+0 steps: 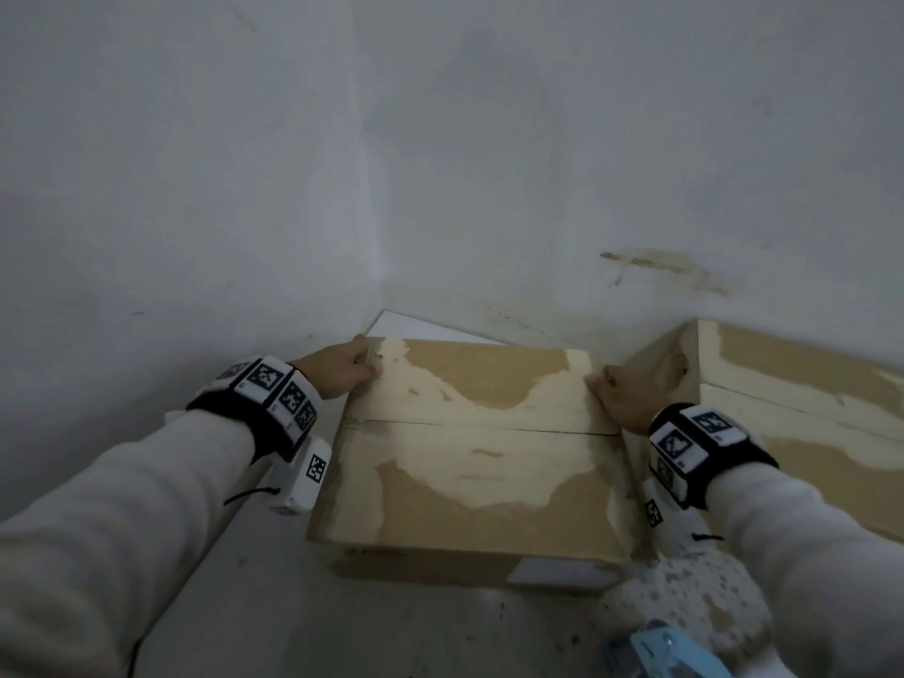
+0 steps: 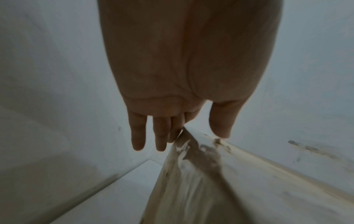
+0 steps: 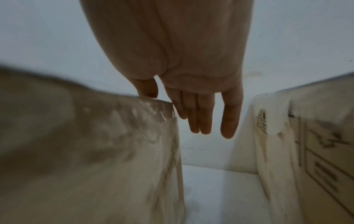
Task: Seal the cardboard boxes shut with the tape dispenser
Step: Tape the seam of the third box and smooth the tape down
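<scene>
White walls meet in a corner behind the box (image 1: 469, 462), which sits on the floor with its flaps folded down. Left hand (image 1: 340, 371) and right hand (image 1: 619, 396) clasp its far corners, fingers straight. Second box (image 1: 802, 408) stands beside; blue tape dispenser (image 1: 650, 653) lies nearer.
</scene>
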`<control>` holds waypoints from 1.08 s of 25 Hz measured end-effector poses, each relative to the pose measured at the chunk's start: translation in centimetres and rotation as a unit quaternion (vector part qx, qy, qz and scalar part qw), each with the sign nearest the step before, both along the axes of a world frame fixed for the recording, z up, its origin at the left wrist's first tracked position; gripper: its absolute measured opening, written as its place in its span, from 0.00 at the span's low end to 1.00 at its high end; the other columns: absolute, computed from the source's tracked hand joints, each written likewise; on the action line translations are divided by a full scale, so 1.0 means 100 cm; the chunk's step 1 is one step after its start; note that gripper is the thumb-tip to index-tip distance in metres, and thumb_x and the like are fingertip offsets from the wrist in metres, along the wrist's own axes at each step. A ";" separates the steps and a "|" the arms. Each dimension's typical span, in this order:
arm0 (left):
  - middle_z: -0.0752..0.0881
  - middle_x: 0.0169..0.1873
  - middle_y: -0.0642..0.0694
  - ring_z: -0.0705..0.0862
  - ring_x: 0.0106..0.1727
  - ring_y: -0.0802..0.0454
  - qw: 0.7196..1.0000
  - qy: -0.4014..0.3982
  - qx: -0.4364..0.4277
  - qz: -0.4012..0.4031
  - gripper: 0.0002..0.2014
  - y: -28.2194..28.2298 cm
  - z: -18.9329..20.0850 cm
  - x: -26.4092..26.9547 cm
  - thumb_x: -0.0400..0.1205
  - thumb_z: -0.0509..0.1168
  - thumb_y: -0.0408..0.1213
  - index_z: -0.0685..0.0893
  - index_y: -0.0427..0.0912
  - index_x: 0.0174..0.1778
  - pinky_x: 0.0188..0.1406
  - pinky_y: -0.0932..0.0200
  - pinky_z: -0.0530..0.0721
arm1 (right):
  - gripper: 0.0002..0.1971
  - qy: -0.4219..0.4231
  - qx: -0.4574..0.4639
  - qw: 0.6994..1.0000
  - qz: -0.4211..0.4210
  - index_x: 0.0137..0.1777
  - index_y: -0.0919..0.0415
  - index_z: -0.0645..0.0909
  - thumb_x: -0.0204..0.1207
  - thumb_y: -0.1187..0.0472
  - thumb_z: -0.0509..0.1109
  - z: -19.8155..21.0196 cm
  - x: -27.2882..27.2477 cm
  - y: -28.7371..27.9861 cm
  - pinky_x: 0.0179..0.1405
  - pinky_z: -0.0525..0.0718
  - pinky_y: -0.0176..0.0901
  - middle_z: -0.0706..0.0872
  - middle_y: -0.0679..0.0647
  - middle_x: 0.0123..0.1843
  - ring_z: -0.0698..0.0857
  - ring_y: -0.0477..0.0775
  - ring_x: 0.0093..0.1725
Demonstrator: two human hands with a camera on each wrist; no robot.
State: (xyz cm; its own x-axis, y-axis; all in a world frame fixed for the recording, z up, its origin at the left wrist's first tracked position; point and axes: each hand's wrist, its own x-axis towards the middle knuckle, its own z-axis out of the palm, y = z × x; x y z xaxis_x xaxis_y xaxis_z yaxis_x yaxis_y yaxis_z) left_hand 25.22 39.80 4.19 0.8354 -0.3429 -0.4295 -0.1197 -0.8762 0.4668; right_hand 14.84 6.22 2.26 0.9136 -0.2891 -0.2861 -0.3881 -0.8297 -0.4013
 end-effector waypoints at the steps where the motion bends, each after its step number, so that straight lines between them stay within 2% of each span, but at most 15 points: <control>1: 0.58 0.82 0.39 0.59 0.82 0.45 1.000 0.002 -0.015 0.001 0.33 0.002 0.004 -0.006 0.87 0.51 0.46 0.46 0.34 0.83 0.76 0.58 0.59 | 0.21 0.006 -0.005 1.000 0.007 0.53 0.67 0.73 0.84 0.48 0.52 0.002 -0.008 0.001 0.55 0.73 0.50 0.81 0.63 0.52 0.80 0.65 0.58; 3: 0.58 0.82 0.43 0.58 0.82 0.47 0.999 0.016 -0.048 -0.003 0.32 0.013 0.009 -0.022 0.87 0.53 0.45 0.49 0.36 0.83 0.76 0.59 0.58 | 0.18 0.011 0.016 0.999 0.032 0.48 0.61 0.73 0.83 0.46 0.54 0.004 -0.026 0.001 0.53 0.73 0.49 0.79 0.53 0.46 0.79 0.60 0.54; 4: 0.62 0.80 0.45 0.60 0.82 0.47 0.997 0.027 -0.069 -0.011 0.31 0.019 0.009 -0.031 0.86 0.54 0.45 0.52 0.39 0.82 0.75 0.60 0.60 | 0.17 0.014 0.041 0.998 0.041 0.52 0.59 0.74 0.82 0.45 0.55 0.002 -0.036 0.000 0.56 0.74 0.50 0.79 0.50 0.49 0.78 0.59 0.56; 5: 0.65 0.79 0.46 0.63 0.81 0.48 0.994 0.040 -0.097 -0.019 0.30 0.025 0.008 -0.043 0.85 0.56 0.44 0.55 0.41 0.82 0.72 0.61 0.62 | 0.19 0.015 0.065 0.997 0.043 0.60 0.59 0.74 0.82 0.45 0.56 0.002 -0.049 0.002 0.61 0.75 0.50 0.80 0.50 0.56 0.78 0.58 0.61; 7: 0.66 0.78 0.48 0.66 0.78 0.51 0.988 0.043 -0.150 0.000 0.29 0.030 0.005 -0.070 0.85 0.58 0.43 0.57 0.43 0.82 0.71 0.61 0.65 | 0.26 -0.011 0.110 0.993 0.031 0.74 0.61 0.66 0.82 0.46 0.57 -0.001 -0.073 0.008 0.70 0.72 0.52 0.76 0.52 0.71 0.75 0.58 0.71; 9: 0.65 0.75 0.55 0.66 0.72 0.57 0.980 0.028 -0.196 0.034 0.30 0.029 -0.002 -0.096 0.85 0.59 0.42 0.55 0.43 0.81 0.68 0.63 0.65 | 0.32 -0.051 0.161 0.986 -0.006 0.82 0.60 0.55 0.82 0.47 0.57 -0.003 -0.098 0.020 0.79 0.62 0.51 0.65 0.53 0.81 0.65 0.56 0.79; 11: 0.63 0.68 0.60 0.65 0.69 0.61 0.962 0.035 -0.258 0.081 0.30 0.023 -0.011 -0.115 0.84 0.60 0.39 0.53 0.48 0.80 0.65 0.64 0.66 | 0.35 -0.076 0.218 0.972 -0.039 0.84 0.59 0.46 0.83 0.49 0.57 -0.004 -0.118 0.037 0.78 0.54 0.43 0.55 0.51 0.84 0.56 0.52 0.83; 12: 0.62 0.71 0.60 0.64 0.71 0.60 0.952 0.040 -0.286 0.104 0.32 0.020 -0.018 -0.120 0.83 0.62 0.39 0.52 0.50 0.79 0.68 0.63 0.67 | 0.35 -0.080 0.249 0.964 -0.052 0.84 0.57 0.44 0.83 0.49 0.57 -0.005 -0.124 0.044 0.76 0.52 0.38 0.52 0.49 0.85 0.54 0.50 0.83; 14: 0.59 0.79 0.55 0.63 0.77 0.55 0.941 0.010 -0.308 0.139 0.40 0.017 -0.031 -0.121 0.80 0.66 0.40 0.49 0.46 0.83 0.76 0.55 0.66 | 0.36 -0.107 0.304 0.943 -0.082 0.84 0.56 0.43 0.83 0.50 0.57 -0.012 -0.127 0.053 0.71 0.52 0.34 0.49 0.48 0.85 0.52 0.48 0.83; 17: 0.61 0.79 0.52 0.63 0.78 0.54 0.934 -0.032 -0.311 0.172 0.40 0.011 -0.043 -0.110 0.80 0.67 0.39 0.51 0.42 0.83 0.75 0.59 0.64 | 0.34 -0.153 0.324 0.926 -0.118 0.84 0.58 0.45 0.83 0.53 0.58 -0.023 -0.114 0.054 0.72 0.52 0.33 0.49 0.49 0.85 0.52 0.47 0.83; 20: 0.56 0.83 0.49 0.57 0.82 0.52 0.936 -0.043 -0.307 0.167 0.42 0.002 -0.046 -0.089 0.79 0.68 0.41 0.50 0.42 0.83 0.81 0.53 0.59 | 0.33 -0.174 0.312 0.925 -0.131 0.83 0.60 0.47 0.83 0.54 0.58 -0.030 -0.090 0.046 0.74 0.52 0.35 0.50 0.52 0.86 0.54 0.48 0.83; 24: 0.53 0.83 0.50 0.55 0.83 0.52 0.944 -0.046 -0.287 0.158 0.43 -0.011 -0.043 -0.054 0.79 0.68 0.43 0.49 0.42 0.84 0.82 0.54 0.55 | 0.33 -0.173 0.298 0.931 -0.123 0.84 0.59 0.47 0.84 0.54 0.58 -0.025 -0.055 0.036 0.78 0.52 0.39 0.51 0.52 0.86 0.54 0.50 0.83; 27: 0.53 0.83 0.50 0.55 0.83 0.52 0.934 -0.014 -0.318 0.159 0.41 -0.017 -0.041 -0.041 0.80 0.67 0.39 0.49 0.43 0.84 0.81 0.54 0.56 | 0.38 -0.171 0.333 0.919 -0.126 0.83 0.58 0.46 0.80 0.58 0.65 -0.023 -0.046 0.031 0.79 0.60 0.46 0.56 0.52 0.84 0.60 0.51 0.80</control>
State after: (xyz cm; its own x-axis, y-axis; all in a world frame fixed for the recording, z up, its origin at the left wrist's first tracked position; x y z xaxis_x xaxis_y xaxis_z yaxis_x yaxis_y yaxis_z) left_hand 21.09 38.10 0.11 0.9465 -0.2537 -0.1997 0.0798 -0.4154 0.9061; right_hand 10.19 9.32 -0.04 0.9111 -0.3684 -0.1849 -0.2910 -0.2571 -0.9215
